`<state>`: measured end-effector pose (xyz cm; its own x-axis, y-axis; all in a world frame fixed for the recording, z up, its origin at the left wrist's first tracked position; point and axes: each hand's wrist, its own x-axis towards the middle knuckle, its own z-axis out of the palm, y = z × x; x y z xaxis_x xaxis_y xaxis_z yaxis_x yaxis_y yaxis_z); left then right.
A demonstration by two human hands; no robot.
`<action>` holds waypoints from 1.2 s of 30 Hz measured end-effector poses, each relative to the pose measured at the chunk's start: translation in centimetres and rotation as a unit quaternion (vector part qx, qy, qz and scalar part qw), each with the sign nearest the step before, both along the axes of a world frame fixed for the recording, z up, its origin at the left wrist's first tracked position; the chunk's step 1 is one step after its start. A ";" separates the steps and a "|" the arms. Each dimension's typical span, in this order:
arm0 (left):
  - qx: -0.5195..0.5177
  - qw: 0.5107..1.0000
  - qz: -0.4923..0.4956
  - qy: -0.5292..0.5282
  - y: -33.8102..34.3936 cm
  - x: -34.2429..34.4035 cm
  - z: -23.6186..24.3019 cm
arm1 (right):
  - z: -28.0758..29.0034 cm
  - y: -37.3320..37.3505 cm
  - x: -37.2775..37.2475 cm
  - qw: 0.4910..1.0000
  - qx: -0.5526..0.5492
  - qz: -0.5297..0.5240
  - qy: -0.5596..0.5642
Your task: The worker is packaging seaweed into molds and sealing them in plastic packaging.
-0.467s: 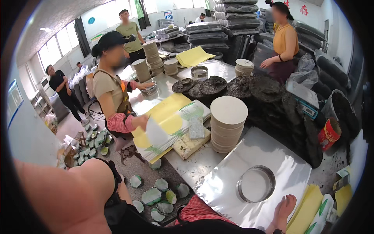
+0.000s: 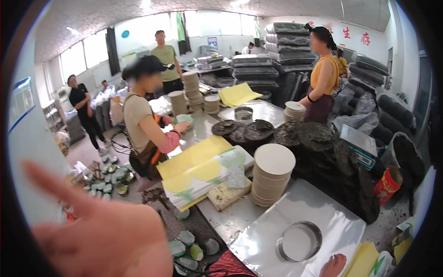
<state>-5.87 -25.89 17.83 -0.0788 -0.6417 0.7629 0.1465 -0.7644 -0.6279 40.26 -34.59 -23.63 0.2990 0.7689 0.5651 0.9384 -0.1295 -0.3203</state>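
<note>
My left hand [image 2: 108,231] is large and blurred at the lower left, raised close in front of me. Its thumb stretches out to the upper left, and nothing shows in its grip. At the lower edge, my right hand [image 2: 333,266] rests on a shiny metal sheet [image 2: 258,231], its fingers loosely bent and holding nothing visible. Just above and left of it lies a metal ring [image 2: 317,234], with a pale round surface inside. Behind the sheet stands a tall stack of cream discs [image 2: 273,182]. Left of this, a grey block [image 2: 236,177] sits on a speckled pale slab [image 2: 226,196].
Yellow and printed sheets [image 2: 194,159] overhang the table's left side. Dark, crumbly cakes [image 2: 318,136] pile up behind the discs, near a scale [image 2: 360,141] and a red tub [image 2: 388,184]. Co-workers stand left [image 2: 143,111] and far right [image 2: 323,78]. Green-wrapped lumps [image 2: 187,237] cover the floor.
My left hand has swung up into view from the lower left; my right hand sits lower in the picture. The left co-worker's hand has left the sheets for a ring. The view has tilted up.
</note>
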 end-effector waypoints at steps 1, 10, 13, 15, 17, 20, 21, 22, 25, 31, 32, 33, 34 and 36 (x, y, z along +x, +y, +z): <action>-0.030 0.998 0.049 -0.017 -1.1 -0.8 -1.6 | 1.3 1.1 -0.8 0.999 0.004 0.018 0.042; -0.737 0.575 0.216 0.283 10.3 -1.1 -37.9 | 1.4 2.2 0.1 0.999 0.016 0.025 0.017; -0.745 0.536 0.205 0.339 7.8 0.5 -42.2 | 2.6 1.7 -1.0 0.999 -0.009 0.021 0.043; -0.713 0.547 0.215 0.382 7.7 0.9 -42.4 | 2.8 1.6 -1.4 0.997 -0.026 -0.007 0.070; -0.714 0.542 0.215 0.388 7.8 0.7 -42.7 | 2.4 1.7 -1.3 0.995 -0.037 -0.017 0.086; -0.713 0.538 0.218 0.393 7.8 0.7 -42.4 | 2.2 1.8 -1.3 0.995 -0.036 -0.026 0.085; -0.710 0.540 0.220 0.393 7.7 0.7 -42.2 | 2.2 1.8 -1.3 0.997 -0.024 -0.026 0.067; -0.711 0.539 0.222 0.394 7.7 0.8 -42.1 | 2.5 1.9 -1.4 0.997 -0.025 -0.025 0.069; -0.711 0.537 0.228 0.393 7.6 0.9 -42.1 | 3.6 2.3 -1.6 0.998 0.008 -0.021 0.056; -0.707 0.545 0.229 0.388 7.7 1.3 -41.7 | 3.9 2.7 -1.5 0.999 0.042 -0.021 -0.009; -0.708 0.543 0.229 0.389 7.7 1.3 -41.6 | 4.0 2.6 -1.5 0.999 0.040 -0.019 -0.014; -0.710 0.541 0.229 0.389 7.7 1.3 -41.5 | 4.1 2.6 -1.5 0.999 0.039 -0.018 -0.020; -0.710 0.540 0.229 0.389 7.7 1.3 -41.5 | 3.8 2.6 -1.3 0.999 0.038 -0.018 -0.019; -0.719 0.531 0.223 0.388 7.8 1.2 -41.4 | 3.1 2.8 -0.7 0.992 0.062 0.012 -0.108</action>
<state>-4.64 -18.11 -23.60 0.5336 0.8263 0.1803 0.6376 -0.5331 0.5561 39.60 -31.84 -20.58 0.1430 0.6948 0.7049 0.9893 -0.0789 -0.1229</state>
